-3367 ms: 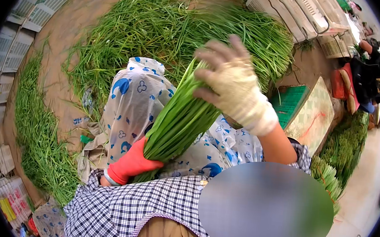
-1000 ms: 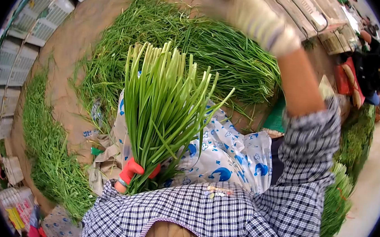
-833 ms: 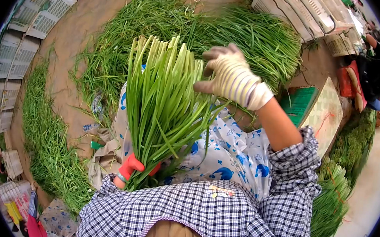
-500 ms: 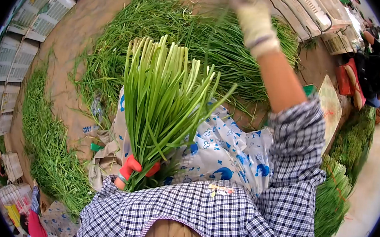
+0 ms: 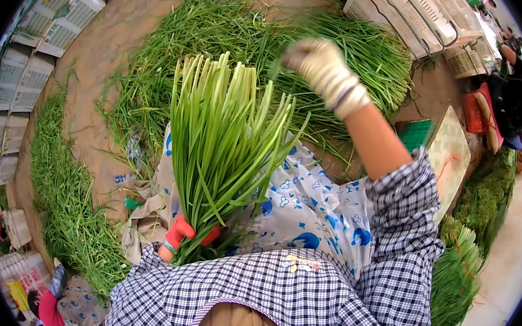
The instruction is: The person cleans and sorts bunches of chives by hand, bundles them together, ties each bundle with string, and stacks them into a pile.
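My left hand (image 5: 178, 233), in a red glove, is closed around the lower leafy part of a thick bunch of garlic chives (image 5: 216, 140). The bunch stands upright in front of my chest, its pale cut stems at the top. To the right of the stem ends, my right hand (image 5: 326, 74) in a whitish knit glove is raised over the loose chives (image 5: 351, 56) on the ground. Its fingers bend downward and are smeared by motion; a faint green streak shows beside them, too blurred to name. A plastic apron (image 5: 306, 210) with blue prints covers my lap.
More loose greens (image 5: 71, 208) lie along the left. Stacked white crates (image 5: 23, 77) line the left edge, and others (image 5: 398, 16) stand at upper right. Tied bundles of chives (image 5: 455, 285) sit at my right, near a pale board (image 5: 451, 155). Another person (image 5: 53, 306) is partly visible at lower left.
My right hand has come down and to the left, from beyond the chive pile toward the held bunch. My left hand keeps its grip, and the bunch has hardly shifted.
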`<state>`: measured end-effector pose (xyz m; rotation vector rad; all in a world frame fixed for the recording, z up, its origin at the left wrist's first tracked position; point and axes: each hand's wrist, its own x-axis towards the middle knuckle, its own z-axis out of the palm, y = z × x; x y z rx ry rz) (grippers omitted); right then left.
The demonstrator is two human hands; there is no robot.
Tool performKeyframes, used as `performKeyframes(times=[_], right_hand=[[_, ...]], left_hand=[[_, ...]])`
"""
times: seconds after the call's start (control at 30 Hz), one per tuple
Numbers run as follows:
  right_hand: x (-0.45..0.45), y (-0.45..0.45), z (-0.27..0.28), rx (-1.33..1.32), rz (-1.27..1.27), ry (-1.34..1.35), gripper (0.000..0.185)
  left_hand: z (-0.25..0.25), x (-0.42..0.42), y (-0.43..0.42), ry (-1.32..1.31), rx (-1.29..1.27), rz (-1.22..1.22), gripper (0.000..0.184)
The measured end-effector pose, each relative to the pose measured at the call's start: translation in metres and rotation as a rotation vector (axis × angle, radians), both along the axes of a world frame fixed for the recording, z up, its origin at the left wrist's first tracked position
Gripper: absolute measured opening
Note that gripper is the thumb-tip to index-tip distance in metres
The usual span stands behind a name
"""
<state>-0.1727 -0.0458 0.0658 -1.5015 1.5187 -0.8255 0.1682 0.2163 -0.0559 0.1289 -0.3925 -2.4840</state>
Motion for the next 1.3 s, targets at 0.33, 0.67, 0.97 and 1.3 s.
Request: performKeyframes(times=[0.33, 0.67, 0.97, 1.3], right_hand=[[0.023, 0.011, 0.028, -0.302, 0.643, 0.337, 0.031], [-0.049, 0.083, -0.045, 0.217, -0.204, -0.705, 0.089], [0.046, 0.140, -0.054, 0.298, 0.055, -1.276, 0.083], [0.049, 0.134, -0.045, 0.374, -0.065, -1.416, 0.039]], left_hand=[[0.014, -0.007, -0.001, -0.143, 0.075, 0.022, 0.069], [0.029, -0.005, 0.005, -0.312, 0.041, 0.025, 0.075], [0.109, -0.011, -0.018, -1.034, -0.237, -0.158, 0.083], [0.192, -0.015, -0.115, -1.414, -1.045, 0.537, 0.089]])
